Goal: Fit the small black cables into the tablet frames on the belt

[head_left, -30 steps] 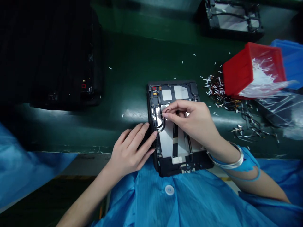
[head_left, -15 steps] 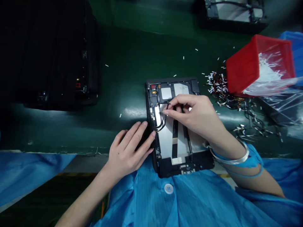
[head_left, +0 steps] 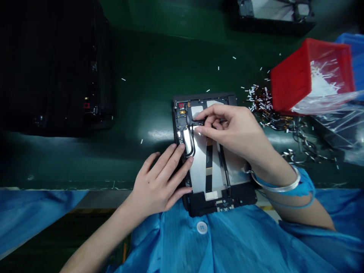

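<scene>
An opened tablet [head_left: 196, 170] lies flat on the bench near my body, its silver inside and black flat cables facing up. My left hand [head_left: 163, 180] rests with spread fingers along its left edge, fingertips beside the bend of a thin black cable [head_left: 193, 146]. Above the tablet's upper part, my right hand [head_left: 227, 125] has its thumb and forefinger at the upper end of this thin cable in a loose pinch. Its other fingers are curled. The exact contact at the cable's tip is hard to make out. A wide black flat cable [head_left: 209, 163] runs below the right hand.
A red bin [head_left: 290, 79] with white bits and clear plastic stands at right, before a blue bin [head_left: 345, 45]. Loose small cables [head_left: 304, 136] lie beside it. Dark stacked devices [head_left: 57, 68] occupy the left; another opened device [head_left: 273, 22] sits at the back. White scraps dot the green bench [head_left: 148, 57].
My right hand has moved slightly up the tablet, and the thin cable's upper end now lies straighter and lower. My left hand has shifted a little right, further over the tablet's edge.
</scene>
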{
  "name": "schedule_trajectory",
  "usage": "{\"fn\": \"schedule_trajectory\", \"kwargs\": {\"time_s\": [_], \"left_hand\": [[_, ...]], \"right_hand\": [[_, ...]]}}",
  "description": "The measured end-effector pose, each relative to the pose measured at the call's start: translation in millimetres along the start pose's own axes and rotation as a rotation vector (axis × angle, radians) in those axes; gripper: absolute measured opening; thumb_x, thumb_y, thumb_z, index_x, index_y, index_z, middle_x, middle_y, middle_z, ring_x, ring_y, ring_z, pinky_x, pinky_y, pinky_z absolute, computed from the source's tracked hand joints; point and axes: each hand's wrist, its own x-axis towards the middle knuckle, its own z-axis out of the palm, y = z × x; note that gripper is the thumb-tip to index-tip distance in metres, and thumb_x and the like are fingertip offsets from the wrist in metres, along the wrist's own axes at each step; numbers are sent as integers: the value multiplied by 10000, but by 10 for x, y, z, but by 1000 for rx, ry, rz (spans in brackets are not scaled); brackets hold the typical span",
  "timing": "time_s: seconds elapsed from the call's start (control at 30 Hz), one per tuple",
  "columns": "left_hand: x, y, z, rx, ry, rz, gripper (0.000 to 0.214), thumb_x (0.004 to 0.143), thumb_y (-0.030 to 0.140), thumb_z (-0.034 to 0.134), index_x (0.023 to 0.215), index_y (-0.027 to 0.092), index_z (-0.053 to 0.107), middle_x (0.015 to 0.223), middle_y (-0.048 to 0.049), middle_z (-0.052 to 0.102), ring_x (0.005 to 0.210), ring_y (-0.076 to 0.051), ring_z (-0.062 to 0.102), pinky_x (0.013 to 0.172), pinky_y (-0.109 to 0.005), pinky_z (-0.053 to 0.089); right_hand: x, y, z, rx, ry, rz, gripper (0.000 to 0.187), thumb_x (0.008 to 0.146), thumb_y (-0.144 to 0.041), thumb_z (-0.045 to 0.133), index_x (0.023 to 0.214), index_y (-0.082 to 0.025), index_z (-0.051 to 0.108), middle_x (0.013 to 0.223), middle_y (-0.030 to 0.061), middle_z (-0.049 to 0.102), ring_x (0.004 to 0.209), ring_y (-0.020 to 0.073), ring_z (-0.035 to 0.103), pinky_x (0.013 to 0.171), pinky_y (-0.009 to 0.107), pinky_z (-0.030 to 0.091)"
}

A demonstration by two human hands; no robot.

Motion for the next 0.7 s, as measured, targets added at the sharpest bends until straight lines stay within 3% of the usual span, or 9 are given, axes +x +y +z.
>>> {"fn": "schedule_trajectory", "kwargs": {"time_s": [0.1,0.2,0.3,0.43,0.7], "left_hand": [[10,0,-9,2,-2,2,473,971,424,399,1275,121,599,1336,-183,566,1231,-327,534,921,-426,407],[31,-14,-23,2,-17,32,452,975,392,413,1274,106,593,1348,-157,561,1254,-314,517,947,-427,405],[53,-52,-25,-17,-53,87,445,985,362,395,1286,85,573,1395,-113,523,1318,-300,454,1009,-430,388],[71,-109,-8,-40,-101,143,466,993,381,356,1275,84,579,1426,-106,487,1356,-295,409,1061,-436,373],[63,-112,6,-49,-105,143,475,989,397,355,1281,94,576,1419,-111,496,1363,-287,403,1088,-431,364]], "right_hand": [[41,-6,-5,-13,-66,-7,35,738,-205,688,720,-176,683,547,-46,536,527,78,441,547,263,342],[72,-11,-8,53,-102,-26,105,723,-174,669,621,-169,642,546,-45,529,525,70,427,535,254,335],[83,-4,-5,115,-109,-37,90,712,-167,660,624,-168,641,535,-51,517,516,65,413,516,242,326],[80,10,21,16,-78,-58,83,724,-166,643,643,-171,658,582,-30,561,551,78,448,555,254,353],[54,21,39,-94,-58,-101,94,757,-170,619,672,-182,659,651,-8,605,603,102,490,603,274,380]]}}
